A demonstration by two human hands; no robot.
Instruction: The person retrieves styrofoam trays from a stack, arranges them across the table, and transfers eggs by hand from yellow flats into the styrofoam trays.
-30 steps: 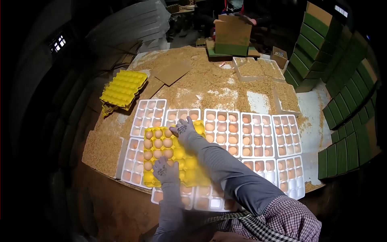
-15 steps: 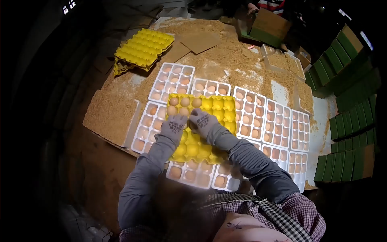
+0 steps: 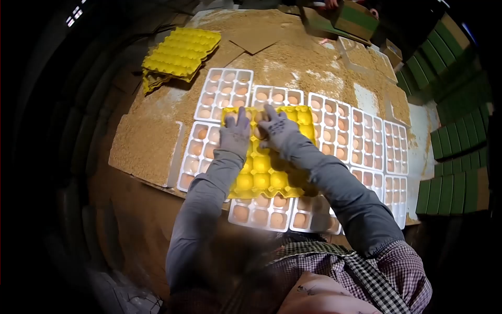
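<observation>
A yellow egg tray [image 3: 270,178] lies over white compartment trays, its near cups bare and a few eggs at its far left. My left hand [image 3: 235,135], in a grey printed glove, is over the far left cups with fingers stretched and apart; the eggs under it are mostly hidden. Beside it, my right hand [image 3: 280,131], gloved alike, has its thumb and fingers around an egg [image 3: 259,118] in the far rows. White trays of eggs stand around: one at left [image 3: 193,166], one behind [image 3: 226,90], several at right [image 3: 330,121].
Stacked yellow trays [image 3: 181,55] and cardboard sheets [image 3: 256,39] lie at the back of the sawdust-strewn table [image 3: 308,65]. Green cartons [image 3: 454,193] line the right side. At the far edge, another person's hand [image 3: 331,4] is near an open green box [image 3: 355,20].
Both hands have moved forward from the tray's second row to its far rows. My left fingers have spread out. The view has shifted slightly.
</observation>
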